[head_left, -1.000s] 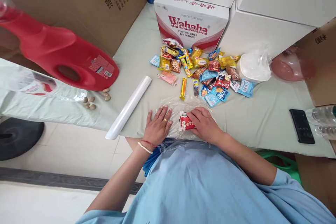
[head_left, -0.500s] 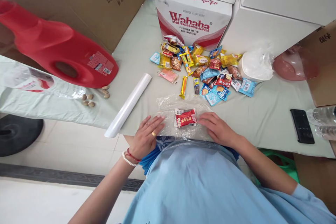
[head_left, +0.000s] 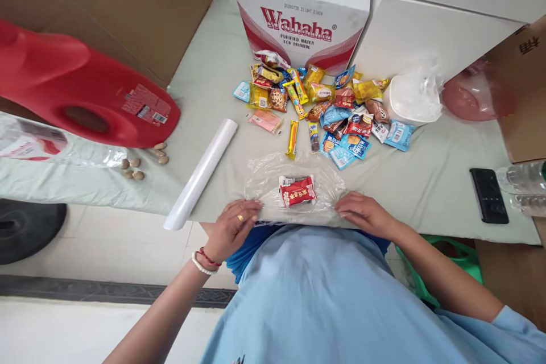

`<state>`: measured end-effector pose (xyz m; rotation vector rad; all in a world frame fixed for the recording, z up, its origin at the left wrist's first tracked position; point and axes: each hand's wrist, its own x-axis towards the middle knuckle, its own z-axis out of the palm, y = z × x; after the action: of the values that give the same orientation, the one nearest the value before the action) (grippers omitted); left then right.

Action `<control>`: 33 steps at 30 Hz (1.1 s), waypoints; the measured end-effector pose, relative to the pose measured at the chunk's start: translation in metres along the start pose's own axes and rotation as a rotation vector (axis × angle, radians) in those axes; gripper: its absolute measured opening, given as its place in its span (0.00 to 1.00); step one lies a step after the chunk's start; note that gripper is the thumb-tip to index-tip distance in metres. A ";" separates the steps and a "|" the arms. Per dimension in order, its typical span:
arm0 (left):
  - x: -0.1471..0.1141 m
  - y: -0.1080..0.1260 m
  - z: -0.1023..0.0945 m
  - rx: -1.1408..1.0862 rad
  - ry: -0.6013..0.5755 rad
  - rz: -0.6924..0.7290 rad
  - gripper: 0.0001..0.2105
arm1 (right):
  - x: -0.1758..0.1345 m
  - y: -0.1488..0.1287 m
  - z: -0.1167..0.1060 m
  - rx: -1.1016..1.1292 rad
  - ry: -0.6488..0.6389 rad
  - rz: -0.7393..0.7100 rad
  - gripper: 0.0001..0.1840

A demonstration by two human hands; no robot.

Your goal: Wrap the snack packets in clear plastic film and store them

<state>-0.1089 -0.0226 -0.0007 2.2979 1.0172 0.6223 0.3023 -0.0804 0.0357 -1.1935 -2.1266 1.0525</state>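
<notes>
A sheet of clear plastic film (head_left: 326, 168) lies wrinkled at the table's front edge. On its middle rests a red snack packet (head_left: 297, 191), with another wrapped packet partly hidden beneath it. My left hand (head_left: 234, 226) has its fingertips and thumb closed at the film's near left corner. At the near right corner my right hand (head_left: 367, 214) pinches the film in the same way. Neither hand touches the packets. The film itself is hard to see under the fingers.
A white roll (head_left: 200, 176) lies left of the film. Beyond it, assorted wrapped snacks (head_left: 318, 108) are heaped before a Wahaha box (head_left: 298, 23), with a white bowl (head_left: 412, 99) beside them. A red jug (head_left: 98, 91) stands left, a black phone (head_left: 489, 196) right.
Both hands have drawn back toward my body, the right one also slightly outward, and now grip the film's near corners. The film is spread wider; the packets stay on it.
</notes>
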 end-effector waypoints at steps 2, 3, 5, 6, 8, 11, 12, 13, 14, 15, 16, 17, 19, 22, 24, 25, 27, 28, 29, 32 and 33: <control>0.012 0.001 -0.009 -0.069 0.017 -0.157 0.12 | 0.012 -0.003 -0.011 0.101 0.042 0.116 0.16; 0.019 0.001 -0.014 -0.085 0.018 -0.232 0.13 | 0.019 -0.003 -0.014 0.142 0.066 0.186 0.18; 0.031 0.000 -0.022 -0.113 -0.009 -0.307 0.15 | 0.033 -0.002 -0.017 0.225 0.116 0.319 0.23; 0.035 0.000 -0.026 -0.135 -0.043 -0.285 0.15 | 0.040 0.000 -0.017 0.263 0.143 0.370 0.25; 0.040 -0.001 -0.031 -0.176 -0.126 -0.153 0.15 | 0.052 0.005 -0.014 0.330 0.186 0.444 0.28; 0.035 -0.004 -0.030 -0.143 -0.194 0.042 0.23 | 0.063 0.012 -0.009 0.405 0.221 0.525 0.28; 0.033 -0.005 -0.028 -0.103 -0.187 0.067 0.25 | 0.065 0.013 -0.007 0.424 0.224 0.548 0.28; 0.030 -0.006 -0.025 -0.061 -0.171 0.075 0.25 | 0.067 0.015 -0.006 0.440 0.226 0.569 0.28; 0.028 -0.007 -0.022 -0.024 -0.152 0.071 0.24 | 0.067 0.016 -0.005 0.450 0.229 0.585 0.28; 0.027 -0.009 -0.018 0.000 -0.129 0.059 0.22 | 0.068 0.017 -0.005 0.455 0.232 0.598 0.29; 0.027 -0.010 -0.015 0.008 -0.103 0.041 0.17 | 0.068 0.018 -0.004 0.454 0.232 0.608 0.28; 0.028 -0.010 -0.011 0.002 -0.071 0.012 0.12 | 0.068 0.019 -0.004 0.443 0.232 0.615 0.28; 0.033 -0.011 -0.004 -0.033 0.013 -0.087 0.12 | 0.068 0.021 -0.003 0.376 0.228 0.622 0.27; 0.043 -0.012 0.005 0.003 0.190 -0.355 0.19 | 0.066 0.023 -0.003 0.142 0.199 0.637 0.24; 0.049 -0.016 0.010 0.115 0.323 -0.498 0.15 | 0.064 0.022 -0.004 -0.090 0.166 0.650 0.18; 0.051 -0.018 0.011 0.173 0.385 -0.540 0.12 | 0.064 0.020 -0.006 -0.213 0.153 0.641 0.14; 0.054 -0.023 0.010 0.234 0.491 -0.584 0.12 | 0.066 0.014 -0.010 -0.426 0.157 0.584 0.14; 0.053 -0.024 0.008 0.236 0.537 -0.598 0.14 | 0.070 0.010 -0.013 -0.504 0.176 0.541 0.15; 0.052 -0.023 0.004 0.235 0.588 -0.606 0.14 | 0.076 0.006 -0.016 -0.557 0.200 0.493 0.16; 0.045 -0.006 -0.007 0.304 0.805 -0.555 0.11 | 0.103 -0.006 -0.025 -0.621 0.241 0.359 0.19; 0.042 0.005 -0.009 0.336 0.859 -0.504 0.10 | 0.115 -0.008 -0.025 -0.629 0.228 0.318 0.19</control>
<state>-0.0862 0.0099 0.0172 1.8751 2.1410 1.3315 0.2579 0.0264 0.0618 -1.8851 -2.1902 0.3180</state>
